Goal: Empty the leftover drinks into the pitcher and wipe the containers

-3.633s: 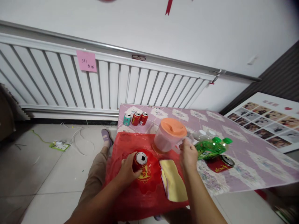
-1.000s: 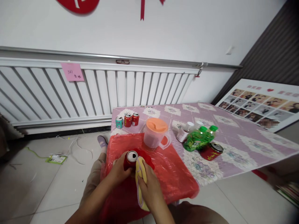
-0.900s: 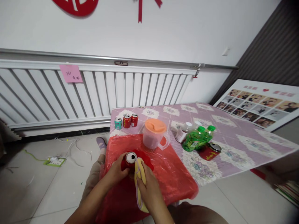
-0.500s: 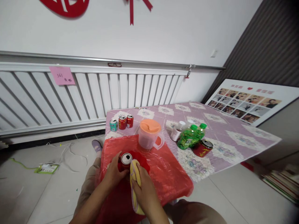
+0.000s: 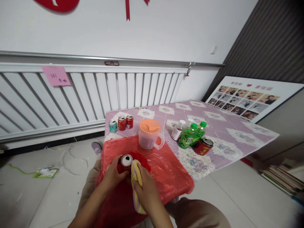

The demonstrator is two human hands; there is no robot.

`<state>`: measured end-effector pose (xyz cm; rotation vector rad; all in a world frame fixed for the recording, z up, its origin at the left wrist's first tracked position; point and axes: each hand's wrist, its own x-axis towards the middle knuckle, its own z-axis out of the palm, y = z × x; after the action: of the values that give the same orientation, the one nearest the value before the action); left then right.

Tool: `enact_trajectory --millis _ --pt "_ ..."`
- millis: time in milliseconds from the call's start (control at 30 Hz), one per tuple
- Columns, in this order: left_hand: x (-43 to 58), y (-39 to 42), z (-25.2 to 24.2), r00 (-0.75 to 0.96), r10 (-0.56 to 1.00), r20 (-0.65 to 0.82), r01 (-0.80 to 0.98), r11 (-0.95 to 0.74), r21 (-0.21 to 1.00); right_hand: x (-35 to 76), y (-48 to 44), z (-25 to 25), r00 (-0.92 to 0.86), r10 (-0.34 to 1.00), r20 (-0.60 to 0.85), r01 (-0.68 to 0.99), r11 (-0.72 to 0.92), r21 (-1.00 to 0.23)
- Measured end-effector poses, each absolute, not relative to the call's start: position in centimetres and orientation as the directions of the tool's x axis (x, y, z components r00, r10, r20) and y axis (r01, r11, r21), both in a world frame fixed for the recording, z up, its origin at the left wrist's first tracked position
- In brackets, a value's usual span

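Note:
My left hand (image 5: pixel 113 172) is wrapped round an opened red drink can (image 5: pixel 126 161) that stands upright on a red plastic sheet (image 5: pixel 166 172). My right hand (image 5: pixel 145 190) grips a folded yellow cloth (image 5: pixel 136 177) and presses it against the can's right side. Both hands sit at the near left corner of a low table with a purple patterned cover (image 5: pixel 228 136). Behind the can stands a clear jug with an orange lid (image 5: pixel 149 133).
Three small cans (image 5: pixel 121 123) stand at the table's far left corner. Green bottles (image 5: pixel 191 134), a white-capped bottle (image 5: pixel 177 130) and a tipped red can (image 5: pixel 203 146) lie mid-table. A white radiator (image 5: pixel 95 91) lines the wall; a photo board (image 5: pixel 247 96) leans at right. Cables cross the floor at left.
Earlier my right hand was by the jug and the cloth lay flat; now it holds the cloth against the can. In the last second only the view has shifted right.

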<state>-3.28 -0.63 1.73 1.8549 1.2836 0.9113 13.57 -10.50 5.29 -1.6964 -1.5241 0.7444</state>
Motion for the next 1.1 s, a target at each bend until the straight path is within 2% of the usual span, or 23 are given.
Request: enact_trajectory --millis 100,267,367,467,667,800,967,1100 --pt "-3.0 -0.8 1.7 0.223 0.962 0.157 0.500 -0.251 0.829 13.8 -10.4 5.2 0.123 0.990 0.074 0.581 -0.011 -0.814" --pt "-3.7 -0.8 3.0 0.363 0.914 0.179 0.413 -0.331 0.848 14.1 -10.0 5.1 0.109 0.991 0.076 0.587 -0.002 -0.810" --pt "-4.0 -0.8 3.3 0.394 0.907 0.150 0.375 -0.308 0.874 14.1 -9.9 4.9 0.106 0.990 0.092 0.588 0.011 -0.808" --pt "-3.8 -0.9 2.6 0.363 0.921 0.141 0.366 -0.281 0.887 14.0 -10.0 4.8 0.107 0.989 0.100 0.596 0.017 -0.803" --pt "-2.8 -1.0 0.3 0.185 0.966 0.179 0.457 -0.246 0.855 13.7 -10.1 5.2 0.090 0.988 0.122 0.604 0.043 -0.795" --pt "-3.4 -1.0 0.8 0.267 0.945 0.190 0.424 -0.292 0.857 13.9 -10.0 4.8 0.086 0.991 0.107 0.609 0.033 -0.793" --pt "-4.1 -0.9 2.4 0.359 0.925 0.125 0.371 -0.264 0.890 14.1 -10.2 4.5 0.084 0.991 0.102 0.617 0.028 -0.786" --pt "-3.4 -0.9 1.8 0.302 0.943 0.140 0.389 -0.256 0.885 13.9 -10.3 4.8 0.077 0.991 0.108 0.629 0.036 -0.777"
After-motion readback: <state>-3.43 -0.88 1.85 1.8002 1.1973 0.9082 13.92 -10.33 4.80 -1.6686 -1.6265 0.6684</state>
